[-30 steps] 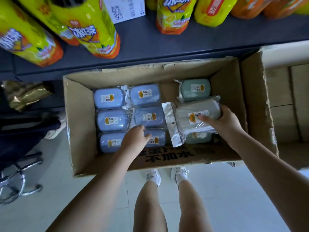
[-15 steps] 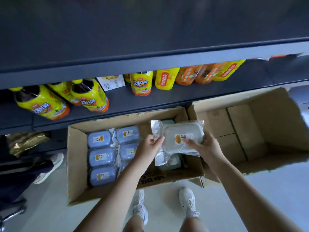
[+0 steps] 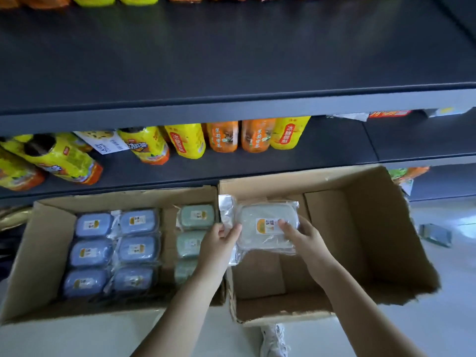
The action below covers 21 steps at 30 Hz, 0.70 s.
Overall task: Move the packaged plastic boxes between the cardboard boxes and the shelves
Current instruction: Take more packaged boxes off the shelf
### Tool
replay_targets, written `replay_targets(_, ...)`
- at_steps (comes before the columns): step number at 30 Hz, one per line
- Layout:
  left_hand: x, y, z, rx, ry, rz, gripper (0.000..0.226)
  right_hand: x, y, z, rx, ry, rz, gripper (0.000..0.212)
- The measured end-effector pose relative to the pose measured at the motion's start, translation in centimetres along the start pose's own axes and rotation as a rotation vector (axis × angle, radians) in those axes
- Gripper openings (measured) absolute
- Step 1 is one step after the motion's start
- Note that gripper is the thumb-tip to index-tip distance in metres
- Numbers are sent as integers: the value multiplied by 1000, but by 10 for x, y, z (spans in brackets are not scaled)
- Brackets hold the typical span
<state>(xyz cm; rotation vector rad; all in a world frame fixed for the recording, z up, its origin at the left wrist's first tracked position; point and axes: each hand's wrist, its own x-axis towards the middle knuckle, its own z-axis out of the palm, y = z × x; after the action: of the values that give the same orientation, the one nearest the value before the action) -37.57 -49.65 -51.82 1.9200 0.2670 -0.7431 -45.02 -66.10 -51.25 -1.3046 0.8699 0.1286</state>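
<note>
Both hands clamp the wrapped grey box (image 3: pixel 268 228), left hand (image 3: pixel 221 237) pinching slippery film, right hand (image 3: pixel 300 234) gripping its edge; best keep it level up to the bare shelf (image 3: pixel 231 60).

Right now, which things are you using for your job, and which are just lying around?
Part of the job:
- packaged grey box, held by left hand and right hand
- blue boxes and green boxes in the left carton
- right carton
- dark shelf

Just lying about:
- drink bottles
- small packet on the floor
</note>
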Motion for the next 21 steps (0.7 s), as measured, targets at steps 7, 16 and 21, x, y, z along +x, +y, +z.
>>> replay_targets(7,26,-25,91,-285,93,-286,40,70,39,-52,-124,77,74,48)
replay_targets(16,107,-86,138,-813,243,-541,40,164,96,-49,-233,111,168,34)
replay_targets(21,137,-98,149,-1041,278,-595,33,208,121,-29,-359,66,100,47)
